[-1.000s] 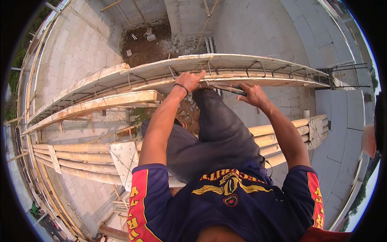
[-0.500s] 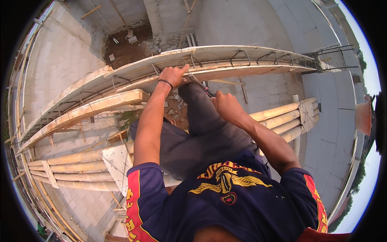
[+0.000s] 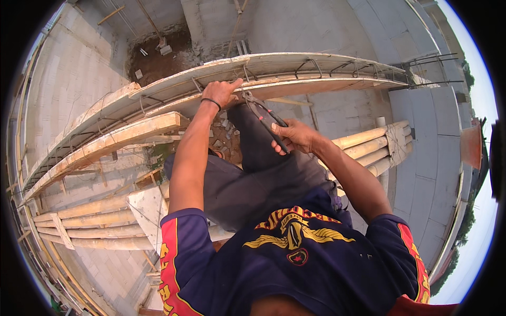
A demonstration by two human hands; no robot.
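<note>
My left hand [image 3: 220,94], with a dark band at the wrist, is closed over the top edge of the near formwork board [image 3: 327,84]. Just right of it, my right hand [image 3: 296,137] holds a pair of pincers [image 3: 248,97] by its dark handles, which stand spread apart. The jaws are close to the board's edge, near my left fingers; whether they grip a wire is too small to tell. Behind lies the far formwork board [image 3: 295,57], and bent steel stirrups [image 3: 318,65] show in the long trough between the two boards.
A thick timber beam [image 3: 126,136] runs along the left. Lashed bamboo poles [image 3: 105,217] lie on my left, and more poles [image 3: 358,151] on my right. Far below is a dirt floor [image 3: 163,60] with debris. Rebar ends [image 3: 435,59] jut out above the right block wall [image 3: 424,142].
My right hand has turned and its grip has loosened; the pincers' handles have swung apart and now show clearly. My left hand stays on the board. The whole view has shifted slightly.
</note>
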